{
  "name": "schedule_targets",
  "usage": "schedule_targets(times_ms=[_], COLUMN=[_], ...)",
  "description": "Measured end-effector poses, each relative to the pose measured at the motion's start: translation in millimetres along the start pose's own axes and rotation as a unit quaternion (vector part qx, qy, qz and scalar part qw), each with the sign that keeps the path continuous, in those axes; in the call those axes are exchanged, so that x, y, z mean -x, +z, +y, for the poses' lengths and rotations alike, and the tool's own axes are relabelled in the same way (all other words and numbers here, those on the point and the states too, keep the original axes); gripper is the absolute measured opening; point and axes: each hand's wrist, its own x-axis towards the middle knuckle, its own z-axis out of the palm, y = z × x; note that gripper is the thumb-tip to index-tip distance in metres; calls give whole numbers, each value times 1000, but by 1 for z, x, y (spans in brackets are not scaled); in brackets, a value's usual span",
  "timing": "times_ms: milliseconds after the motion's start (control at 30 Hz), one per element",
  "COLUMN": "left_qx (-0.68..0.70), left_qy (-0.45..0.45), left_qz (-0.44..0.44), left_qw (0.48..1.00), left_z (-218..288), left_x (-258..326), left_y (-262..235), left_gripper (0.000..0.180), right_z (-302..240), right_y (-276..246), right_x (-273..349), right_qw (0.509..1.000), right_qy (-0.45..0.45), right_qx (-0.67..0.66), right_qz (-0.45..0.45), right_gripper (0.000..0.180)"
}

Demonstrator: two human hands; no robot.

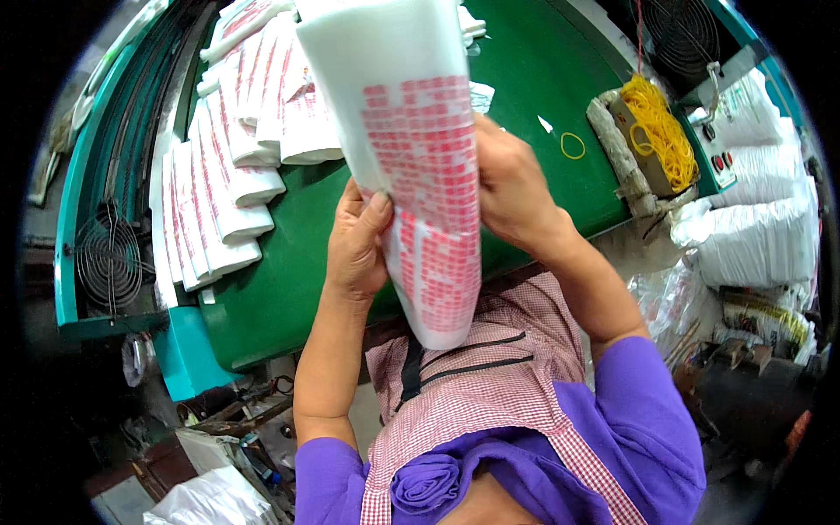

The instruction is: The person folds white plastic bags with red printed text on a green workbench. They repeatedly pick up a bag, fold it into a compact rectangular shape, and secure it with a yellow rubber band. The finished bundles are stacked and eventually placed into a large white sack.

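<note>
Upright before my chest I hold a folded bundle of white plastic bags (pixel 420 192) with red printed blocks. My left hand (pixel 360 236) is closed on its left edge, thumb across the front and fingers behind. My right hand (pixel 518 185) grips the right edge higher up; its fingertips are hidden behind the bundle. Overlapping stacks of similar bag bundles (pixel 232 188) lie on the green belt surface (pixel 542 79) to the left. A single yellow rubber band (pixel 572 146) lies right of my right hand.
At the right edge, a box (pixel 632 144) holds a heap of yellow rubber bands (pixel 667 140). Beyond it are red buttons (pixel 722 162) and large white plastic bundles (pixel 757 232). Fan guards (pixel 109 254) sit in the teal machine frame at left. A small white scrap (pixel 545 124) lies on the green surface.
</note>
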Motion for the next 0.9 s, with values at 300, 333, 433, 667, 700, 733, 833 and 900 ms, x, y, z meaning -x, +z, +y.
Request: schedule_targets(times_ms=[300,333,433,667,700,733,833,900], left_qx=[-208,-315,-443,-450,-481,-511,-758,-814], left_qy=[-101,-94,-108,206,221,237,81,87], left_qz=[-72,-86,-7,271,274,278,249,238], left_qw=[970,941,890,826,803,778,597,523], left_z=[26,33,45,157,183,206,234,228], left_x=[25,28,22,-37,-47,-50,-49,-39], left_y=[-34,-41,-53,-123,-144,-158,-192,-202], left_gripper=[67,68,51,16,19,23,41,36], right_z=[12,1,-30,92,120,149,214,242], right_y=[-36,-39,-30,6,8,6,16,38], right_x=[11,11,19,-33,-42,-54,-93,-120], right_qw=[657,718,827,963,918,915,917,913], right_qy=[165,137,-42,-41,-46,-25,-46,-83], right_qx=[-735,-675,-420,98,278,278,327,363], right_qz=[-15,-101,-371,-249,-278,-291,-222,-167], right_gripper=[24,18,20,100,113,120,124,107])
